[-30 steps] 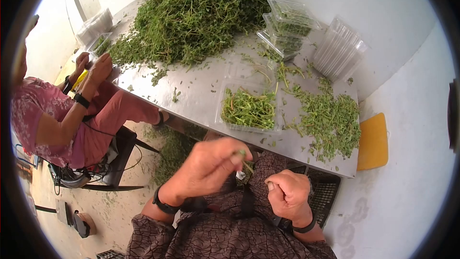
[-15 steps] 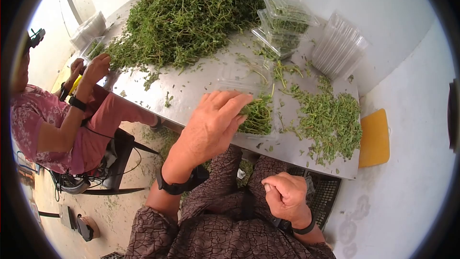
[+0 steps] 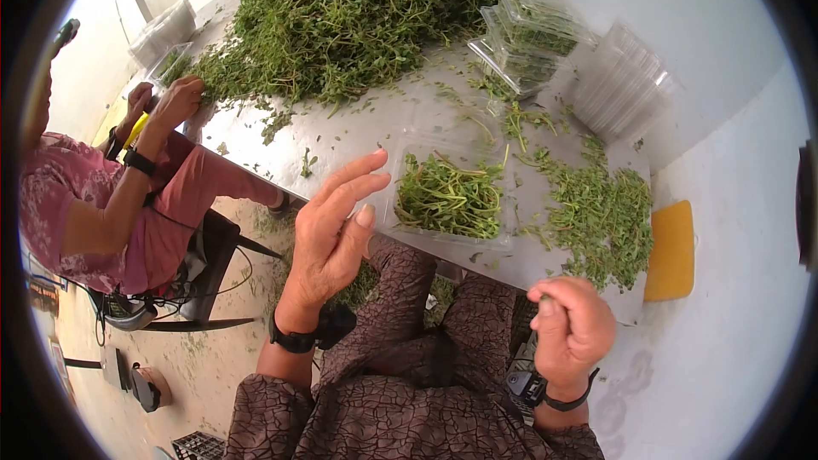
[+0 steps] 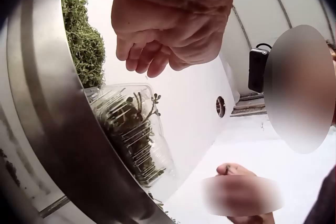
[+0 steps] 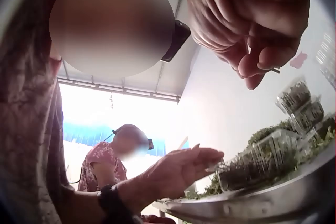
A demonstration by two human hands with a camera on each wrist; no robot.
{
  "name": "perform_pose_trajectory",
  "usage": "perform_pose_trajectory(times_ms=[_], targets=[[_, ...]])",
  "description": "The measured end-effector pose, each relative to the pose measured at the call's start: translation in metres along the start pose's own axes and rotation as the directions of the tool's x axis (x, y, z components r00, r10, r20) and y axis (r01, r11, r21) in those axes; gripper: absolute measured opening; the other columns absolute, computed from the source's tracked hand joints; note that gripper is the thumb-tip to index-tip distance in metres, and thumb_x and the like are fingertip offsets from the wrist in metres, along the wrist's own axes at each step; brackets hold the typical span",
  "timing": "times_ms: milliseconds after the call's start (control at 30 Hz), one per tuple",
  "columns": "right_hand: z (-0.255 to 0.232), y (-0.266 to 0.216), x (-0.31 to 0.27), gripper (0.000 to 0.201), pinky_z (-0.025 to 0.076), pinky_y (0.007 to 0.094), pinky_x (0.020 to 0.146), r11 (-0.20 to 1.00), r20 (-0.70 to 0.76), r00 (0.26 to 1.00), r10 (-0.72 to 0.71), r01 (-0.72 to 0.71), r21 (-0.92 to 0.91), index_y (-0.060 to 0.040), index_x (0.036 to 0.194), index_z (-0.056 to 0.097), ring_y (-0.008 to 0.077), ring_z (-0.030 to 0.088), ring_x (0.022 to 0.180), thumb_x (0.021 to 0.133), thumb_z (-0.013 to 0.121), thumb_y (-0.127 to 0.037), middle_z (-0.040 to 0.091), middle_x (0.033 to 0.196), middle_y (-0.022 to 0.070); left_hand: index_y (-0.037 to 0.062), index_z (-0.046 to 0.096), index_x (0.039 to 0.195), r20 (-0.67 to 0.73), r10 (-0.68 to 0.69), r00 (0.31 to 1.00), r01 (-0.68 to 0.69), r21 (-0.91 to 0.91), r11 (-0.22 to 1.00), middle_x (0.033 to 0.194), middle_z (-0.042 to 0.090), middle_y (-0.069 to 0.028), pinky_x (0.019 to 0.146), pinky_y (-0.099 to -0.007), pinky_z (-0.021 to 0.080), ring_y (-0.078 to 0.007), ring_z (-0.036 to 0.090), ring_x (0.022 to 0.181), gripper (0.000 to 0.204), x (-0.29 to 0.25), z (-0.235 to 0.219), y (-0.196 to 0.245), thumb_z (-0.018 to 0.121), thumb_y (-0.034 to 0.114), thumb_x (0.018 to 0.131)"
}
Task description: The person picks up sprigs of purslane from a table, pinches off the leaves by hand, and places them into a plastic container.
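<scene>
My left hand (image 3: 328,234) is raised at the table's front edge, just left of an open clear plastic container (image 3: 456,238). Its fingers are extended and apart, with nothing between them. Cut green stems (image 3: 450,196) fill the container, whose lid lies tipped back on the table. To the right, my right hand (image 3: 575,328) hovers in front of the table corner, fingers curled and thumb against the index finger. A small green stem piece (image 5: 270,69) shows at its fingertips in the right wrist view.
A large heap of green plants (image 3: 341,25) covers the back. Filled containers (image 3: 532,38) are stacked near empty nested ones (image 3: 626,85). Loose leaves (image 3: 596,221) lie at the right, beside a yellow board (image 3: 671,251). Another person (image 3: 102,204) sits working at the left.
My left hand went from above my lap, pinching a green piece, to over the container, then drew back left and opened. My right hand has moved right and slightly up.
</scene>
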State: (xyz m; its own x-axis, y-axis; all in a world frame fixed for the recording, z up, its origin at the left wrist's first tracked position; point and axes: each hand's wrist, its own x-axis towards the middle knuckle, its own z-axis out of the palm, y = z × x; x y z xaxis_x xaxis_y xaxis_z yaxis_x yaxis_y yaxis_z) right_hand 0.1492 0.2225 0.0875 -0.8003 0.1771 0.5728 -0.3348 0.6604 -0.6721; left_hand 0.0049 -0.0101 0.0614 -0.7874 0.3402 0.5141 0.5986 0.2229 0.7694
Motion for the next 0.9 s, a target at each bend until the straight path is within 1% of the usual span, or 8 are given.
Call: perform_pose_trajectory(times_ms=[200, 300, 367, 400, 533, 600, 833, 900], targets=[[0.004, -0.023, 0.036, 0.02, 0.051, 0.0276, 0.061, 0.999, -0.077, 0.997, -0.016, 0.02, 0.047, 0.001, 0.098, 0.066, 0.0213, 0.065, 0.067, 0.079, 0.063, 0.008, 0.069, 0.085, 0.0159, -0.0006, 0.065, 0.115, -0.01, 0.03, 0.999, -0.03, 0.012, 0.999, 0.129, 0.061, -0.0201, 0.101, -0.0423, 0.045, -0.0333, 0.058, 0.122, 0.038, -0.012, 0.002, -0.008, 0.049, 0.03, 0.1], [0.017, -0.013, 0.058, 0.023, 0.051, 0.0271, 0.061, 0.984, -0.046, 0.984, -0.173, 0.174, 0.035, 0.001, 0.102, 0.067, 0.0203, 0.064, 0.065, 0.08, 0.063, 0.008, 0.069, 0.092, 0.0169, -0.0008, 0.065, 0.115, -0.024, 0.049, 0.999, -0.048, 0.024, 0.999, 0.128, 0.062, -0.0202, 0.1, -0.0425, 0.045, -0.0344, 0.059, 0.12, 0.036, -0.017, 0.001, -0.009, 0.05, 0.028, 0.1], [0.029, -0.001, 0.069, 0.023, 0.052, 0.0273, 0.062, 0.949, 0.042, 0.953, -0.299, 0.302, -0.088, 0.0001, 0.105, 0.067, 0.0196, 0.065, 0.066, 0.082, 0.065, 0.005, 0.068, 0.102, 0.0185, -0.0008, 0.065, 0.115, -0.027, 0.082, 0.996, -0.081, 0.037, 0.996, 0.128, 0.061, -0.0204, 0.101, -0.0432, 0.045, -0.0348, 0.059, 0.12, 0.035, -0.019, 0.002, -0.01, 0.051, 0.027, 0.099], [0.031, 0.0, 0.066, 0.023, 0.053, 0.0277, 0.065, 0.972, 0.072, 0.978, -0.197, 0.204, -0.118, -0.0009, 0.107, 0.067, 0.0194, 0.066, 0.067, 0.084, 0.067, 0.001, 0.066, 0.112, 0.0209, -0.0008, 0.065, 0.115, -0.026, 0.12, 0.992, -0.119, 0.051, 0.992, 0.128, 0.061, -0.0206, 0.102, -0.0439, 0.044, -0.0351, 0.059, 0.12, 0.034, -0.02, 0.002, -0.011, 0.051, 0.025, 0.099], [0.031, 0.013, 0.061, 0.022, 0.054, 0.0278, 0.066, 0.969, 0.031, 0.979, -0.2, 0.202, -0.144, -0.0005, 0.108, 0.067, 0.0186, 0.067, 0.07, 0.085, 0.067, -0.001, 0.065, 0.117, 0.0226, -0.0008, 0.065, 0.115, -0.026, 0.182, 0.983, -0.179, 0.088, 0.98, 0.129, 0.061, -0.0209, 0.105, -0.0463, 0.043, -0.0358, 0.059, 0.12, 0.032, -0.023, 0.003, -0.013, 0.051, 0.022, 0.099], [0.025, 0.016, 0.059, 0.02, 0.054, 0.028, 0.067, 0.975, 0.017, 0.985, -0.169, 0.17, -0.142, 0.0003, 0.107, 0.067, 0.0182, 0.067, 0.071, 0.087, 0.066, -0.003, 0.065, 0.119, 0.0228, -0.0025, 0.065, 0.112, 0.0, 0.212, 0.977, -0.211, 0.1, 0.972, 0.13, 0.059, -0.0195, 0.107, -0.0492, 0.041, -0.0362, 0.058, 0.119, 0.027, -0.021, 0.002, -0.012, 0.058, 0.007, 0.088], [-0.008, 0.025, 0.042, 0.016, 0.054, 0.0298, 0.068, 0.975, -0.008, 0.996, -0.092, 0.088, -0.205, 0.0017, 0.104, 0.067, 0.0208, 0.067, 0.075, 0.09, 0.065, -0.005, 0.068, 0.112, 0.0212, -0.0014, 0.064, 0.115, 0.101, 0.348, 0.932, -0.36, 0.163, 0.918, 0.131, 0.058, -0.0202, 0.108, -0.054, 0.039, -0.0393, 0.056, 0.121, 0.031, -0.004, 0.012, 0.004, 0.063, 0.011, 0.086], [-0.021, 0.026, 0.036, 0.015, 0.054, 0.0309, 0.07, 0.968, -0.036, 0.999, -0.001, -0.008, -0.251, 0.0026, 0.103, 0.067, 0.0222, 0.068, 0.078, 0.09, 0.065, -0.005, 0.069, 0.109, 0.0197, 0.0002, 0.065, 0.118, 0.178, 0.363, 0.914, -0.4, 0.259, 0.879, 0.134, 0.057, -0.0191, 0.11, -0.0557, 0.035, -0.0387, 0.053, 0.126, 0.034, 0.001, 0.019, 0.01, 0.051, 0.023, 0.097]])
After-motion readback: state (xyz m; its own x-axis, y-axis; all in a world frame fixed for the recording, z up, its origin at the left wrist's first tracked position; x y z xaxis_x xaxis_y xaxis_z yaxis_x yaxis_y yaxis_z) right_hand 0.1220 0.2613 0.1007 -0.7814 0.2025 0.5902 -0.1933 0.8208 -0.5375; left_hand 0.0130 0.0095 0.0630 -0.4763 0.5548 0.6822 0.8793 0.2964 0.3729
